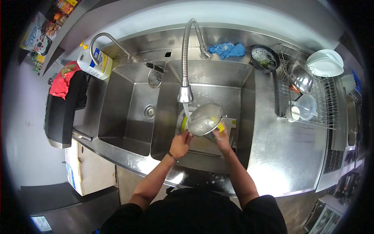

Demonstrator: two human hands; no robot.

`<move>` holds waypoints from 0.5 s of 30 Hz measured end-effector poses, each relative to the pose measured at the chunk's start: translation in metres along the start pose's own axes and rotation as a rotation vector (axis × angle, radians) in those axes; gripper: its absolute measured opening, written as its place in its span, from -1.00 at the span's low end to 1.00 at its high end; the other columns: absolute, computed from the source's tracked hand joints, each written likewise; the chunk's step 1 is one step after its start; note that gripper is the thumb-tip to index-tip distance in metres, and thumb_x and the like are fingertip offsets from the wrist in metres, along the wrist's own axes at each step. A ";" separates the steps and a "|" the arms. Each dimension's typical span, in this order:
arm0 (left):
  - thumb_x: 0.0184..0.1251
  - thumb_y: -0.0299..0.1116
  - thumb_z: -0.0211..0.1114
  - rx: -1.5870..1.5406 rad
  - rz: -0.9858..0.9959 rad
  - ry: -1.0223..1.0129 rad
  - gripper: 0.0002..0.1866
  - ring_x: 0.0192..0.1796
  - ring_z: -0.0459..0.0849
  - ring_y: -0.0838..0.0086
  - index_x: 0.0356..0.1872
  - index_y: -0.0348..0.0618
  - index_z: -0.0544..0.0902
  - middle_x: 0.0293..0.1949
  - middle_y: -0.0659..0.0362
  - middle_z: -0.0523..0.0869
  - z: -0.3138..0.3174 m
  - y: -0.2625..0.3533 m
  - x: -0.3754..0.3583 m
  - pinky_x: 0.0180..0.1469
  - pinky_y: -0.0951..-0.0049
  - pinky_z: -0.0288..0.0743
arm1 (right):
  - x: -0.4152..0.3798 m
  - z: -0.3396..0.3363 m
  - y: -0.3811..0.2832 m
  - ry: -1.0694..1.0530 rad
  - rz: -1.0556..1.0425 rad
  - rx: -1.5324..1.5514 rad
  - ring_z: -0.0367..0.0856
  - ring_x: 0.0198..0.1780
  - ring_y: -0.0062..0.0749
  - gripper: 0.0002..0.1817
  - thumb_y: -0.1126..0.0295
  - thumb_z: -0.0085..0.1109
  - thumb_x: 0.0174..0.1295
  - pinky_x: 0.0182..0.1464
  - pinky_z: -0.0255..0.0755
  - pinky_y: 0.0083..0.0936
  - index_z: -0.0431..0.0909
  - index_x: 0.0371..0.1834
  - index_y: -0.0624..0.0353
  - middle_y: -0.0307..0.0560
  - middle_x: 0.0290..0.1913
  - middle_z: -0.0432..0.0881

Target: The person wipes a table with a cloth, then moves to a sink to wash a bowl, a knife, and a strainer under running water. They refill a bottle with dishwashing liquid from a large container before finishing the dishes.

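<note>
My left hand [180, 145] is closed on the lower left side of a round metal mesh strainer [203, 120], which is tilted over the right sink basin [242, 84]. Behind the strainer's right rim, my slightly blurred right hand [222, 141] grips a yellow sponge [221, 127]. A stream of water falls from the spray faucet [185, 94] by the strainer's left edge. Below, boards or flat dishes [202, 145] lie in the basin, partly hidden by the strainer. Something yellow-green [184, 124] shows at its left.
At the left is a second basin [134, 121] with a small strainer [155, 79] on the divider. A detergent jug [95, 62] stands behind it. A blue cloth [227, 50], a soapy pan [265, 58] and a dish rack [329, 105] with bowls line the back right.
</note>
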State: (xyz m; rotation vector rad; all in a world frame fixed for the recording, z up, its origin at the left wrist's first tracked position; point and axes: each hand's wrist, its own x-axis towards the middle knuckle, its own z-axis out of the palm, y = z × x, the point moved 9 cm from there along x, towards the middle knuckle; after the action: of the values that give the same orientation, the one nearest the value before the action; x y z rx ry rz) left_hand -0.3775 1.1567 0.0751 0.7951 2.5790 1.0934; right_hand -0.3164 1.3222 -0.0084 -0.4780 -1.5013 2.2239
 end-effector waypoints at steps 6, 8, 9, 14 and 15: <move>0.37 -0.28 0.00 -0.130 -0.070 -0.140 -0.76 -0.43 0.55 0.08 -0.40 -0.25 0.45 -0.51 -0.05 0.57 0.021 0.005 -0.001 -0.36 0.25 0.40 | -0.002 0.077 -0.053 -0.343 -0.658 -0.984 0.45 0.04 0.03 -0.67 0.51 0.11 -0.05 0.12 0.32 -0.26 0.53 -0.13 0.24 0.07 -0.08 0.54; 0.39 -0.26 -0.02 -0.168 -0.145 -0.175 -0.73 -0.48 0.53 0.18 -0.41 -0.25 0.43 -0.54 -0.02 0.55 0.027 -0.023 -0.006 -0.37 0.31 0.39 | 0.008 0.069 -0.047 -0.507 -0.467 -0.908 0.45 0.03 0.02 -0.70 0.49 0.11 -0.02 0.10 0.33 -0.27 0.53 -0.15 0.24 0.08 -0.09 0.54; 0.41 -0.22 -0.04 -0.260 -0.191 -0.145 -0.69 -0.51 0.46 0.30 -0.44 -0.25 0.41 -0.57 0.05 0.50 0.035 -0.046 -0.015 -0.40 0.35 0.36 | 0.007 0.068 -0.045 -0.663 -0.270 -0.824 0.45 0.02 0.01 -0.73 0.48 0.11 0.00 0.07 0.35 -0.28 0.53 -0.18 0.24 0.08 -0.10 0.53; 0.44 -0.10 -0.08 -0.521 -0.355 -0.117 -0.60 -0.56 0.29 0.57 -0.46 -0.22 0.42 -0.62 0.29 0.36 0.026 -0.064 -0.013 -0.49 0.49 0.22 | 0.020 0.048 -0.081 -0.432 -0.158 -0.872 0.44 0.00 0.07 -0.71 0.43 0.08 0.10 0.07 0.34 -0.24 0.47 -0.10 0.25 0.15 -0.08 0.50; 0.44 -0.10 -0.08 -0.523 -0.356 -0.118 -0.60 -0.56 0.29 0.57 -0.46 -0.22 0.42 -0.62 0.29 0.36 0.027 -0.062 -0.012 -0.49 0.49 0.22 | 0.021 0.047 -0.084 -0.293 -0.372 -0.962 0.45 -0.01 0.09 -0.71 0.39 0.06 0.15 0.07 0.33 -0.22 0.45 -0.06 0.24 0.18 -0.07 0.49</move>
State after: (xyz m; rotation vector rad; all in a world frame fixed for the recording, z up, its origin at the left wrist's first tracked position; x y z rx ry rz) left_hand -0.3812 1.1304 0.0120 0.2544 2.0747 1.4482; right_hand -0.3452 1.3243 0.0858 -0.1006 -2.5311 1.2148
